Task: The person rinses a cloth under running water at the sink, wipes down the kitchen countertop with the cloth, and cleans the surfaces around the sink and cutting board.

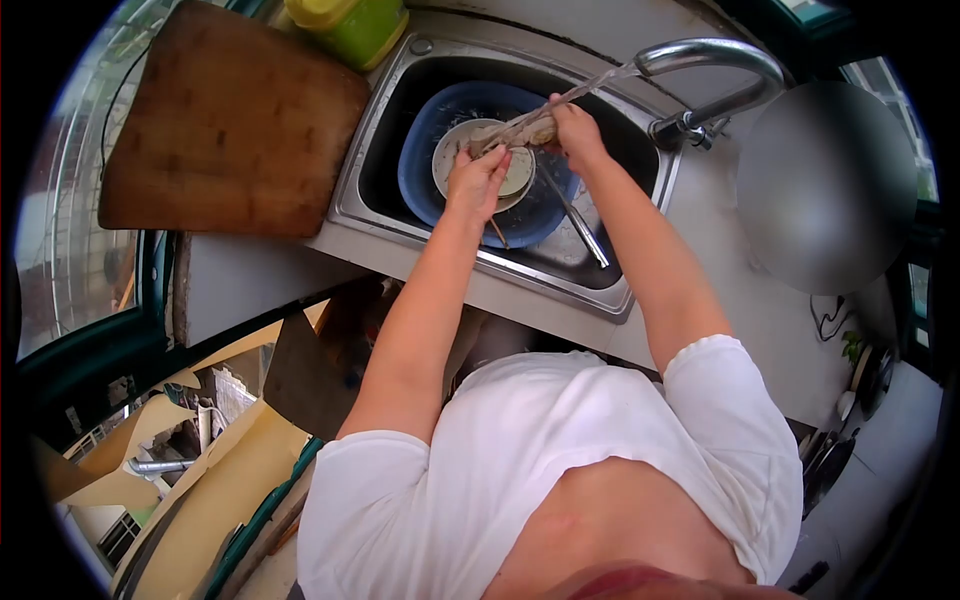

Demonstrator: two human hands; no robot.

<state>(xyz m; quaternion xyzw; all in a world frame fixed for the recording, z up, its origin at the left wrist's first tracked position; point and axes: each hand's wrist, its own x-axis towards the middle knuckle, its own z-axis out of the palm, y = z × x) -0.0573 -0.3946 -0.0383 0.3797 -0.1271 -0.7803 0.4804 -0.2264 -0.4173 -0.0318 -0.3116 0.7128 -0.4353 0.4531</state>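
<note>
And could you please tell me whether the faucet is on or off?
On: water streams from the faucet onto the pale item held by the left hand and the right hand.

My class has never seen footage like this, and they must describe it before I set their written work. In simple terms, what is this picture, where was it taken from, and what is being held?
No machine is at work here: these are a person's own bare hands. The single picture comes from a camera worn on the head, looking forward and down, so the white shirt fills the bottom.

The left hand and right hand hold a pale, crumpled item, probably a cloth, in water running from the tap. Below them, a blue basin sits in a metal sink. Inside the basin is a white bowl, and a metal handle sticks out over its edge. A brown wooden board stands beside the sink.
</note>
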